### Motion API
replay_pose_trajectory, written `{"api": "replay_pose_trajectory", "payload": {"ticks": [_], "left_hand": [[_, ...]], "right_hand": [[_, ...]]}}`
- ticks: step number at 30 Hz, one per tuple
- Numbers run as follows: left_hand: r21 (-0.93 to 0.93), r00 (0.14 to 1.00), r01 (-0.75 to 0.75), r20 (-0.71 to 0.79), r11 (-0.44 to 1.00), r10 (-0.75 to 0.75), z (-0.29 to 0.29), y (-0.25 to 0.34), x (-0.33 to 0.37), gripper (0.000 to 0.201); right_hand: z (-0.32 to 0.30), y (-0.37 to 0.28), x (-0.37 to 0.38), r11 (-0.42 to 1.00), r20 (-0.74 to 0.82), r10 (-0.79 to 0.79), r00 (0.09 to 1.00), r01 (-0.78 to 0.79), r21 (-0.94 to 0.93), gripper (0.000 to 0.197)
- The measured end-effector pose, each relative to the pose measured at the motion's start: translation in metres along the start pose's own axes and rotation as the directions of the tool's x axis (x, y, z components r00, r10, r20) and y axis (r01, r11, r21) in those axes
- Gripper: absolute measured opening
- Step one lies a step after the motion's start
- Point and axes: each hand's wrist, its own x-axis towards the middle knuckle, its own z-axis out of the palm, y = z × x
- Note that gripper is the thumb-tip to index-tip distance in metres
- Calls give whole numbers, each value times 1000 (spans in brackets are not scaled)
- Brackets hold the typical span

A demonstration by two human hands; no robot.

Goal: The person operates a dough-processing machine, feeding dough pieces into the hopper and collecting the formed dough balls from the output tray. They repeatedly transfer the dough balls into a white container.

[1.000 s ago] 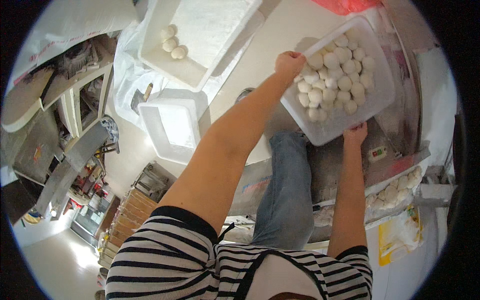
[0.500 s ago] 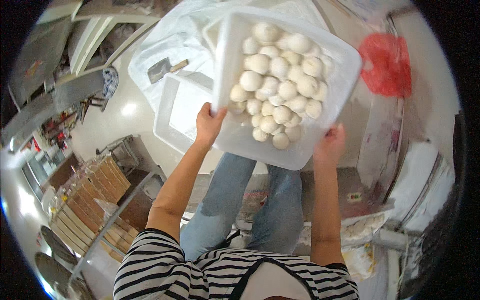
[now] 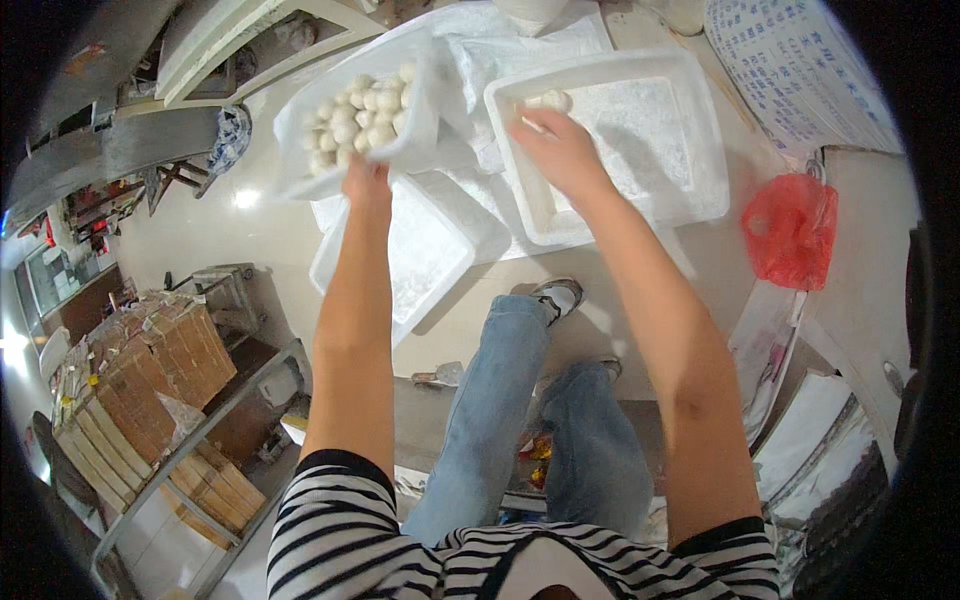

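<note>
A white plastic tub [image 3: 425, 110] holding a heap of floury, round dough balls [image 3: 360, 115] is tilted at the far left. My left hand [image 3: 366, 178] is closed on its near edge. Over the left side of a second white tub [image 3: 655, 72] is my right hand [image 3: 560, 150], fingers stretched out. Just past those fingertips lie a few dough balls [image 3: 550, 99], partly hidden by the hand; whether they touch I cannot tell. The second tub's floor is dusted with white powder.
A third white tub [image 3: 462, 255] with powder inside sits below the left one. White sheeting [image 3: 480, 45] lies under the tubs. A red plastic bag [image 3: 790, 230] is at the right, a printed sack [image 3: 800, 75] behind it. A scraper [image 3: 440, 375] lies near my legs, cardboard boxes [image 3: 180, 360] at left.
The tub of dough balls has moved from the centre to the far left, now in my left hand only. My right hand has let go and reached over the second tub, now exposed.
</note>
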Motion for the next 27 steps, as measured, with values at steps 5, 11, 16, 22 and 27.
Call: {"api": "replay_pose_trajectory", "payload": {"ticks": [5, 11, 16, 22, 27], "left_hand": [[436, 969, 65, 188, 898, -161, 21, -39, 6, 24], [662, 949, 127, 135, 738, -285, -69, -77, -168, 42], [826, 879, 7, 264, 564, -398, -106, -55, -284, 36], [819, 824, -206, 440, 536, -356, -102, -19, -351, 24], [846, 740, -259, 484, 466, -467, -81, -19, -367, 34]], "right_hand": [[-9, 162, -100, 633, -219, 773, 595, -713, 301, 41], [-7, 228, -70, 357, -72, 783, 618, -352, 865, 68], [-18, 244, -66, 537, -181, 664, 726, -293, 791, 46], [-30, 243, -301, 272, -103, 842, 530, -252, 929, 39], [-84, 273, -440, 96, -42, 886, 461, -94, 991, 50]]}}
